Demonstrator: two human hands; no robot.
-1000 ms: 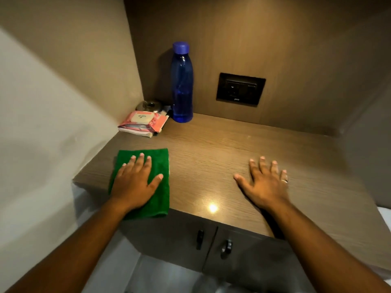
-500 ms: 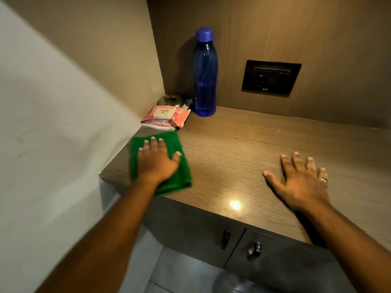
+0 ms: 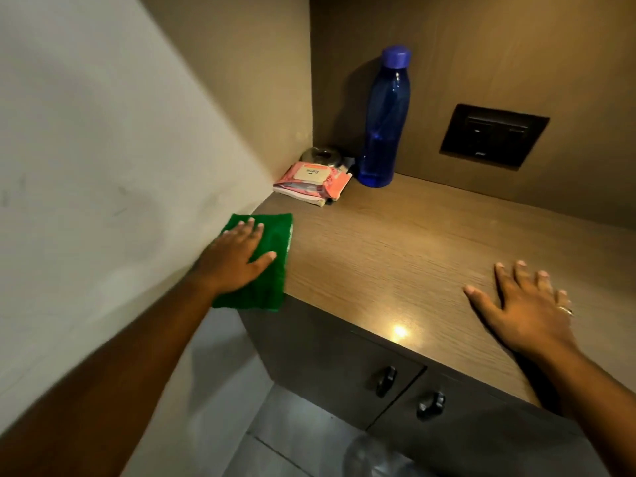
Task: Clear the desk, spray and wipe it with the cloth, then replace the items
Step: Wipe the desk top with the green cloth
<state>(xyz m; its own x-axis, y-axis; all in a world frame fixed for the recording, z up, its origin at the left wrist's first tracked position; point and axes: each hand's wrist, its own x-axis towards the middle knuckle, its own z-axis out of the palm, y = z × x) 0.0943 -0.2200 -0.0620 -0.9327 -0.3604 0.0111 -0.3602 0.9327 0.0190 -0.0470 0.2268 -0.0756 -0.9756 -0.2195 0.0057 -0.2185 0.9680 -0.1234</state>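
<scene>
Left hand (image 3: pixel 237 259), flat with fingers spread, presses the green cloth (image 3: pixel 266 266) onto the desk (image 3: pixel 395 256) at its left front corner, the cloth overhanging the front edge. Right hand (image 3: pixel 523 308) lies flat and empty near the same edge. Bare desktop lies between them; the blue bottle (image 3: pixel 383 118) and wipes pack (image 3: pixel 311 182) occupy the back-left corner.

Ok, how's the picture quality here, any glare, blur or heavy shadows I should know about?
Head view: a small bright glare spot sits on the desk near its front edge; the left hand on the cloth and its forearm look motion-blurred; the bottle throws a dark shadow onto the back wall at its left; the wide lens bends the wall edges; the corner behind the wipes pack is dim.
</scene>
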